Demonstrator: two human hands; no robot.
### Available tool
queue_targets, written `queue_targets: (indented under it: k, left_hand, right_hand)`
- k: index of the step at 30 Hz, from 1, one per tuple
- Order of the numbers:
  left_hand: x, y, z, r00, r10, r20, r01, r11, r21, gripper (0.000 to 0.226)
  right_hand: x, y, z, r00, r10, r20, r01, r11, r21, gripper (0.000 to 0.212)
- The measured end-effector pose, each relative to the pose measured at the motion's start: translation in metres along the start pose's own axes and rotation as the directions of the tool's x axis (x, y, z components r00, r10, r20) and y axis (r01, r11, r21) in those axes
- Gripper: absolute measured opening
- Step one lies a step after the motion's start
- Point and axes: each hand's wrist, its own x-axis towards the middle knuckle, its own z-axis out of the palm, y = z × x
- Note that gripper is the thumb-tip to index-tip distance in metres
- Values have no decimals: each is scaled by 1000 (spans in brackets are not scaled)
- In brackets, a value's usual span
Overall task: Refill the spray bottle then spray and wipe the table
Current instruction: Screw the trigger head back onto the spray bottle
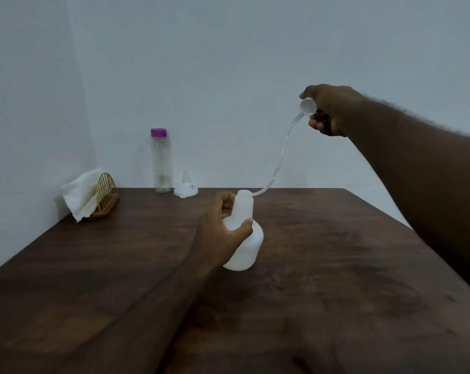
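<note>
Left hand (223, 228) curled round light, likely slippery spray bottle (246, 244) at neck. Right hand (329, 110), one o'clock, gripping sprayer head (308, 106).

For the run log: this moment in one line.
phase: refill | left hand: grips spray bottle on table | right hand: holds spray head raised, tube reaching bottle mouth

A dark wooden table (323, 265) bears a white spray bottle (246, 247) within the fingers (225, 202) of the left hand (223, 230) — beyond them a purple-capped clear bottle (161, 163) and an upturned funnel (185, 188); far to their left, a gold holder (105, 195) with a white cloth (80, 195)
</note>
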Motion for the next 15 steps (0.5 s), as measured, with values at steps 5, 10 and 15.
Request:
queue_targets:
  k: [5, 10, 15]
  left_hand:
    - [-4, 0, -2, 1000, 22, 0, -22, 1000, -12, 46]
    - [-7, 2, 0, 1000, 16, 16, -15, 999, -49, 46]
    - [-10, 5, 0, 999, 16, 38, -13, 997, -76, 43]
  right_hand:
    - [-2, 4, 15, 1000, -1, 13, 1, 1000, 2, 31]
    - [-2, 14, 27, 1000, -27, 3, 27, 998, 50, 25]
    - [0, 27, 38, 999, -41, -29, 41, 999, 28, 14]
